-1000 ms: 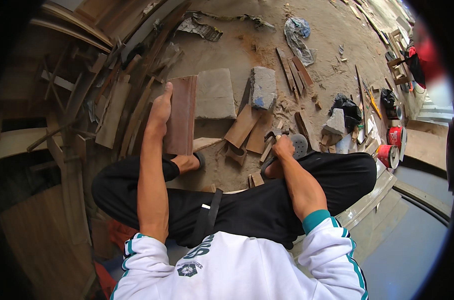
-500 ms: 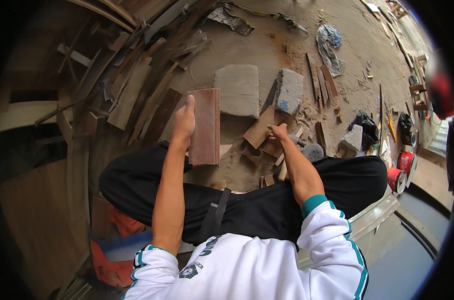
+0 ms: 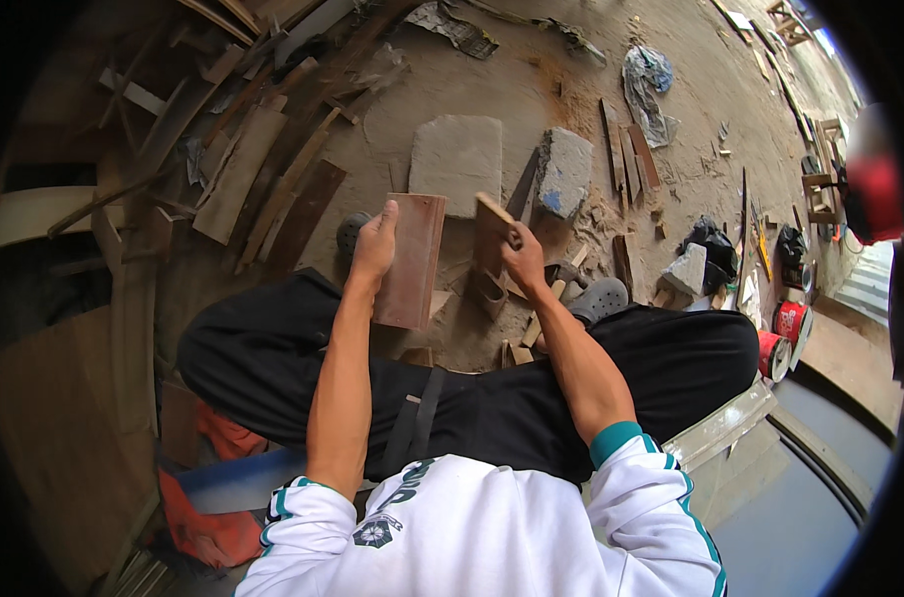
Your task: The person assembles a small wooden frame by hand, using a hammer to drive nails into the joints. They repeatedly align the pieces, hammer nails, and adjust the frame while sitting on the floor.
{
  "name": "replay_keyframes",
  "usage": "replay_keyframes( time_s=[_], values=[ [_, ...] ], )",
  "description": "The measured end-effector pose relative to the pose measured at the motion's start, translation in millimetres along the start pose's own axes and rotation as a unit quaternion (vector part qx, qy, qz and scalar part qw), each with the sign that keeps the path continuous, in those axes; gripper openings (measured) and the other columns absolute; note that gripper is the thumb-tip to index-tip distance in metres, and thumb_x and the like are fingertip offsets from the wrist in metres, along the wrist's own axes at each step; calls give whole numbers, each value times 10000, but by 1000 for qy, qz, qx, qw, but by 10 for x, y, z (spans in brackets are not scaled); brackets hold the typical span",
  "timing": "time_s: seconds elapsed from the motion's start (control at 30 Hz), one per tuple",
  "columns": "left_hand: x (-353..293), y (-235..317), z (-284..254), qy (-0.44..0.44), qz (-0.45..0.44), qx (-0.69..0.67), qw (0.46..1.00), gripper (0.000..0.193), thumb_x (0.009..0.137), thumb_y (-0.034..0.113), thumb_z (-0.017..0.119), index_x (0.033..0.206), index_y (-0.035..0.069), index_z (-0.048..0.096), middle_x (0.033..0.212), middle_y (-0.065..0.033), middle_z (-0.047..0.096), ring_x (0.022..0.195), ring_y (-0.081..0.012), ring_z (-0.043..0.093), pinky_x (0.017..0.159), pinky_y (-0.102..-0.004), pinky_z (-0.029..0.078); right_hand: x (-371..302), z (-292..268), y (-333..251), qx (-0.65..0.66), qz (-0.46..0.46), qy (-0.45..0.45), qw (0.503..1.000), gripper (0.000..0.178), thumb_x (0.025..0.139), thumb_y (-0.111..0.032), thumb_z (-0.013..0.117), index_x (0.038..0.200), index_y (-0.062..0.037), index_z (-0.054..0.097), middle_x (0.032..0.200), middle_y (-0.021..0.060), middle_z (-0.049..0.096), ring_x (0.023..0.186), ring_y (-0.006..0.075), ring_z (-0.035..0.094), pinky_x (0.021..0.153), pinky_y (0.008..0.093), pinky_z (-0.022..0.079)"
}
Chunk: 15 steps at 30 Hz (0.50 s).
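Note:
My left hand [image 3: 374, 251] is closed on a flat reddish-brown wooden board [image 3: 410, 267], thumb along its left edge. The board stands tilted above my lap. To its right, my right hand [image 3: 524, 259] grips a smaller brown wooden piece [image 3: 493, 227] by its right side, turned so that its narrow edge shows. The two pieces are apart. Beyond them a pale stone slab [image 3: 458, 157] lies on the sandy ground, and a grey concrete block [image 3: 565, 175] with a blue stain lies to its right. Small wood offcuts [image 3: 490, 296] lie below my right hand.
Stacked planks [image 3: 241, 174] crowd the left side. Loose dark strips [image 3: 631, 159] and crumpled plastic [image 3: 649, 95] lie at the far right. A black bag [image 3: 713, 244], red cans [image 3: 791, 323] and a person in red [image 3: 875, 199] are farther right. My grey clog [image 3: 603, 298] shows by my right knee.
My right hand has moved left and slightly up, lifting and tilting its wooden piece toward the board. The left-hand board has shifted slightly. The whole view has shifted a little too.

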<state>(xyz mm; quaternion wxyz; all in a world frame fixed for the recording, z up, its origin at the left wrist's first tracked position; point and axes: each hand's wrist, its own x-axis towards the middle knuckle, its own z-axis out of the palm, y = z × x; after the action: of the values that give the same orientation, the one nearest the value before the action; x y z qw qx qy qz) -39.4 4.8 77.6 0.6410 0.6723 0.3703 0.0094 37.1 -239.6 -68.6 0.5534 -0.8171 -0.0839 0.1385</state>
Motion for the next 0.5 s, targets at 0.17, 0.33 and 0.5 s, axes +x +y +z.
replay_keyframes(
  time_s=[0.17, 0.33, 0.5],
  values=[
    [24, -48, -87, -28, -25, -16, 999, 599, 1022, 521, 453, 1042, -34, 676, 917, -19, 639, 882, -101, 541, 828, -274, 449, 37, 133, -451, -82, -114, -46, 989, 308, 802, -118, 634, 1106, -83, 678, 1026, 153, 628, 932, 356, 649, 805, 411, 519],
    [157, -457, -112, 3, 49, 64, 997, 571, 1030, 506, 441, 1145, -18, 635, 979, -60, 651, 916, -138, 558, 866, -306, 451, 58, 267, -488, -80, -97, -107, 986, 367, 808, -49, 629, 1172, -70, 670, 1075, 161, 625, 1002, 338, 638, 850, 383, 510],
    [20, -677, 270, 17, 128, 89, 988, 556, 1048, 461, 410, 1302, -18, 533, 1228, -174, 615, 1141, -244, 570, 1001, -349, 423, 105, 286, -321, -77, -97, -109, 986, 374, 805, -27, 616, 1172, -68, 673, 1093, 169, 617, 1003, 347, 635, 856, 390, 515]
  ],
)
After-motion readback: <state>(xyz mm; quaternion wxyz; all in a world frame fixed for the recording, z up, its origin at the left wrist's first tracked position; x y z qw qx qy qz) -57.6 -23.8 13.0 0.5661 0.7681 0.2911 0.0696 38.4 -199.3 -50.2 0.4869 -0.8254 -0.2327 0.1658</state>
